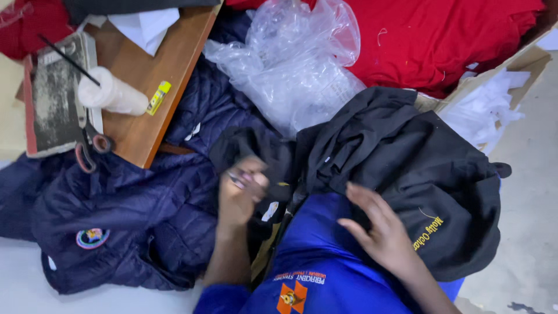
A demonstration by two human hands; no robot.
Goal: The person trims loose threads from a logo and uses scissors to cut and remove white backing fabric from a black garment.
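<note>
A black garment (pixel 418 168) with yellow stitched lettering lies bunched over my lap, on top of my blue clothing (pixel 317 256). My left hand (pixel 241 195) is blurred; its fingers are closed around a fold of the black cloth and what looks like a small thin tool. My right hand (pixel 378 227) rests flat on the black garment with its fingers spread, holding nothing.
A navy padded jacket (pixel 133 215) with a round badge lies at the left. A wooden board (pixel 157 75) holds a white thread cone (pixel 110 93), a yellow marker (pixel 157 97), scissors (pixel 90 148) and a worn book. Crumpled clear plastic (pixel 290 64) and red cloth (pixel 442 35) lie behind.
</note>
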